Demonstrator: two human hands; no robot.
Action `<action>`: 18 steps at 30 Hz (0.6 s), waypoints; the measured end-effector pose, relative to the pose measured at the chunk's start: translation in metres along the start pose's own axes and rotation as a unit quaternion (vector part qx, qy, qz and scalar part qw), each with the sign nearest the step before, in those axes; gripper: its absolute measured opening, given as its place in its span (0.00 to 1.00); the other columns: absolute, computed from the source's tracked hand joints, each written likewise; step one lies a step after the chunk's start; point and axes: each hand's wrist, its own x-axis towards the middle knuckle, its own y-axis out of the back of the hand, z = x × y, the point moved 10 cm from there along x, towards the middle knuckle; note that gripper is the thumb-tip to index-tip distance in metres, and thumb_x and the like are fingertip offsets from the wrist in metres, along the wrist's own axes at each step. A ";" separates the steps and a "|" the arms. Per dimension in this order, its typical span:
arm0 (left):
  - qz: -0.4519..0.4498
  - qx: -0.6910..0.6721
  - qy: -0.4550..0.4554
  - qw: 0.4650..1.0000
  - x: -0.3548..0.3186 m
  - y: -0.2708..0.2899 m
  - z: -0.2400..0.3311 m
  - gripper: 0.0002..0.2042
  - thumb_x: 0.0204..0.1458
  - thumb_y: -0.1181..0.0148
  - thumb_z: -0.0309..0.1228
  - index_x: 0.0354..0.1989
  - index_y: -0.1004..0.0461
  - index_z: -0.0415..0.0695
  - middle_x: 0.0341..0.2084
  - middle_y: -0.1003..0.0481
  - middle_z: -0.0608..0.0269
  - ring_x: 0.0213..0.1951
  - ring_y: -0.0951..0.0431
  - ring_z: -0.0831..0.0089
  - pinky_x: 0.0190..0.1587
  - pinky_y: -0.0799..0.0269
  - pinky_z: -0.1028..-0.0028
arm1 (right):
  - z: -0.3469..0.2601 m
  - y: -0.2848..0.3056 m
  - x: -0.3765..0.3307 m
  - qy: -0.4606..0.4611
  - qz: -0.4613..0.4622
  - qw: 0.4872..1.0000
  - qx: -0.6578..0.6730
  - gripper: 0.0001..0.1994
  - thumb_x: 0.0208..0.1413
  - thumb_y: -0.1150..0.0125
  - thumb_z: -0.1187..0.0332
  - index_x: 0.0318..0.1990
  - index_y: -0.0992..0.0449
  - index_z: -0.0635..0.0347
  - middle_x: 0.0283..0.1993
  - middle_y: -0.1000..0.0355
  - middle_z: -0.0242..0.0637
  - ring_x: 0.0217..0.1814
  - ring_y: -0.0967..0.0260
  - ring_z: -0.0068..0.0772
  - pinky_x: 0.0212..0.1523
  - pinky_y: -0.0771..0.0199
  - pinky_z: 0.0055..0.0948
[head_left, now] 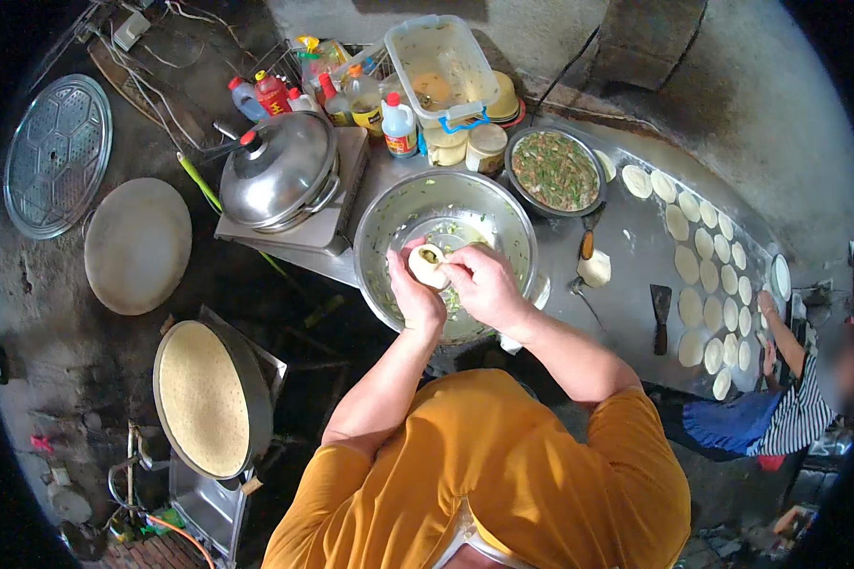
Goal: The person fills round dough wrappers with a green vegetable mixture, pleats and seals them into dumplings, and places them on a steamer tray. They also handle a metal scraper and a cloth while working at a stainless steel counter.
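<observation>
Over a large metal basin (527, 213) with green scraps inside, my left hand (417, 302) cups a filled dough wrapper (427, 275). Some dark green filling shows through the opening at the wrapper's top. From the right, my right hand (491, 286) pinches the wrapper's edge between its fingertips. Just beyond the basin to the right is a metal bowl of green and brownish filling (555, 171). Between that bowl and me, a loose piece of pale dough (594, 269) lies on the metal table (617, 313).
Rows of round dough wrappers (708, 277) cover the table's right side, where another person's hand (767, 303) reaches in. A spatula (661, 318) lies nearer. At left stand a lidded pot (280, 171) and a deep pan holding flatbread (204, 398). Bottles (400, 128) and a plastic tub (441, 71) are behind.
</observation>
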 end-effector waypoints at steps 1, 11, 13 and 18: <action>-0.048 -0.021 0.032 0.998 -0.001 -0.007 -0.004 0.27 0.65 0.68 0.51 0.40 0.27 0.41 0.33 0.25 0.60 0.38 0.25 0.68 0.44 0.30 0.69 | -0.002 -0.001 -0.001 0.020 0.003 1.000 -0.010 0.04 0.51 0.38 0.76 0.34 0.26 0.65 0.29 0.28 0.43 0.31 0.28 0.42 0.33 0.27 0.35; -0.229 -0.031 0.321 0.919 -0.019 -0.057 -0.024 0.30 0.61 0.64 0.58 0.38 0.26 0.42 0.34 0.23 0.57 0.36 0.22 0.64 0.42 0.25 0.66 | -0.015 0.023 0.012 0.055 -0.047 0.997 -0.003 0.04 0.51 0.38 0.75 0.34 0.26 0.65 0.31 0.27 0.43 0.35 0.28 0.42 0.38 0.28 0.35; -0.199 -0.010 0.206 0.958 -0.001 -0.052 -0.017 0.29 0.64 0.66 0.54 0.39 0.26 0.40 0.33 0.23 0.58 0.36 0.22 0.67 0.42 0.26 0.69 | -0.015 0.029 0.012 0.053 0.002 0.999 0.007 0.03 0.52 0.39 0.77 0.34 0.26 0.66 0.32 0.27 0.42 0.34 0.28 0.39 0.36 0.28 0.33; -0.066 0.119 -0.034 0.990 -0.005 -0.044 0.021 0.27 0.65 0.67 0.51 0.40 0.27 0.39 0.33 0.25 0.60 0.35 0.25 0.71 0.41 0.28 0.71 | -0.004 0.031 0.003 -0.044 0.044 0.996 0.070 0.02 0.53 0.39 0.78 0.33 0.25 0.67 0.31 0.27 0.44 0.33 0.27 0.34 0.33 0.28 0.29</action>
